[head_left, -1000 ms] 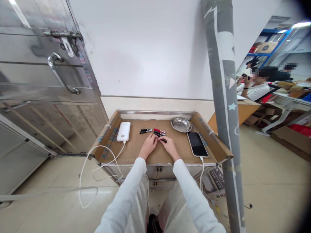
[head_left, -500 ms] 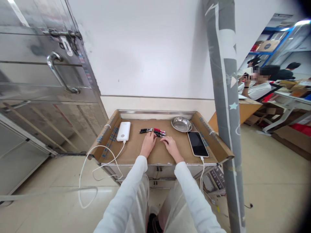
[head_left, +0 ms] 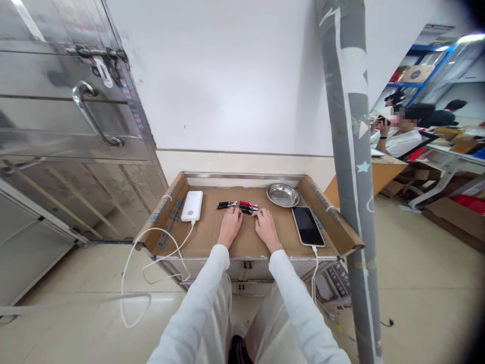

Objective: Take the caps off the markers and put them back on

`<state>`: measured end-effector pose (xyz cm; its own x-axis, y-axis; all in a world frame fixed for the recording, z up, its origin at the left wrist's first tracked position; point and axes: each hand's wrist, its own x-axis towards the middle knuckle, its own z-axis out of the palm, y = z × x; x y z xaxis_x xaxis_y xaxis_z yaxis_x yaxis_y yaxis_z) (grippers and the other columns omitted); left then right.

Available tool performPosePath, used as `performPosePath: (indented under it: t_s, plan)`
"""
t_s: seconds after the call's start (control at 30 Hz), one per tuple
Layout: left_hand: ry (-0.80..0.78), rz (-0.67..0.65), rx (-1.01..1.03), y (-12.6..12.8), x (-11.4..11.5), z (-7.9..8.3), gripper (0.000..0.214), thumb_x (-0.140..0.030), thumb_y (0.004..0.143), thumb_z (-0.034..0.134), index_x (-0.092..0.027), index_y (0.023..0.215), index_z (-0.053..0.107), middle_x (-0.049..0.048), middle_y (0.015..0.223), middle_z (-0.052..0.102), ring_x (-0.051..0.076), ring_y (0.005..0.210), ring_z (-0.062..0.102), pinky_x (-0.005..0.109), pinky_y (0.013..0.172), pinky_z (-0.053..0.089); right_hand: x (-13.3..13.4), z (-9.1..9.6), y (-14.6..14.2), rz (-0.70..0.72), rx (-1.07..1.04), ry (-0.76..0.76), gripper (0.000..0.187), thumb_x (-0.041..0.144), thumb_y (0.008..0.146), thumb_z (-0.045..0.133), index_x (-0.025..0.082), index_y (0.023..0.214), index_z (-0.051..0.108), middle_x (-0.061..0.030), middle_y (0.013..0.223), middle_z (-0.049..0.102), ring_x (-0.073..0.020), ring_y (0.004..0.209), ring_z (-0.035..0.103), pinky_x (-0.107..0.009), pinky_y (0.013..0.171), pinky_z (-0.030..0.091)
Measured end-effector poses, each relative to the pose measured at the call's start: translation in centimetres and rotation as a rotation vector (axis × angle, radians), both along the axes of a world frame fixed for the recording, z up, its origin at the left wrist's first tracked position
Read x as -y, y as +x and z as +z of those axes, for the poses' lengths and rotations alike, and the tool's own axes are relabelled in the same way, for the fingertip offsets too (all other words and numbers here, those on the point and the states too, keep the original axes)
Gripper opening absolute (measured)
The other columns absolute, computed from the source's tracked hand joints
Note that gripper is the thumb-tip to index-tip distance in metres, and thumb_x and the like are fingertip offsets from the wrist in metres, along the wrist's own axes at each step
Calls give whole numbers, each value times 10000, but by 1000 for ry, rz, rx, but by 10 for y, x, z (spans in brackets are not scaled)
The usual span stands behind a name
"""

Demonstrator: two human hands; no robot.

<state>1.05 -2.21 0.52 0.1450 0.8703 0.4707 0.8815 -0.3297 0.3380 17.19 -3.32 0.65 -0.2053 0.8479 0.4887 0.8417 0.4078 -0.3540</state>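
Observation:
On the brown cardboard top, my left hand (head_left: 230, 226) bends its closed fingers at the left end of the lowest black pen (head_left: 247, 212). At the pen's right end is my right hand (head_left: 266, 228), its fingers bent together against the tip. The pen lies flat between both hands, its ends partly hidden by fingertips. Just above it are other black pens (head_left: 248, 207) and red pens (head_left: 248, 203), side by side. A separate group of black pens (head_left: 226, 205) with clips lies to the left, beyond my left hand.
A white power bank (head_left: 192, 206) with a cable lies on the left. To the right are a round metal dish (head_left: 282, 195) and a phone (head_left: 308, 226) plugged into a white cable. Cardboard sides (head_left: 333, 215) edge the top. A grey wrapped pipe (head_left: 354, 151) stands at right; people sit behind it.
My right hand has shifted up and slightly left, its fingertips now at the pen's right end. My left hand has barely moved. The pens lie almost as before.

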Motion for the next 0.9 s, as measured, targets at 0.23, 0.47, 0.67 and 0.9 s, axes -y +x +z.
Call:
performPosePath:
  t_s: [0.23,0.47,0.67,0.9]
  plan:
    - [52,454,-25,0,5,4,290,-129,890,358,-101,1147,490,173,1158,528,273,1090,498,401,910,410,-4,-5,2,4,-110,-31,339,20,764,395,190,963,611,-81,990,533,-217,941,490,-348,860,391]
    - [-14,533,-62,-4,2,4,255,-183,905,371,-124,1098,527,166,1120,543,298,1061,498,444,909,390,-7,-12,9,57,-358,-64,312,84,807,381,198,948,635,-75,961,550,-206,930,515,-358,887,409]
    - [-78,519,133,-12,7,2,233,-268,931,390,-129,1017,556,151,1001,551,290,968,530,439,829,435,-6,-6,1,14,-551,-108,272,332,907,398,195,992,617,-68,947,614,-194,866,533,-365,878,401]
    - [27,-147,486,-7,18,1,160,-271,927,457,-201,1012,574,55,974,542,167,912,579,326,855,473,-14,10,-20,135,-1117,-511,394,535,798,541,195,983,614,-25,874,641,-120,624,548,-252,575,409]
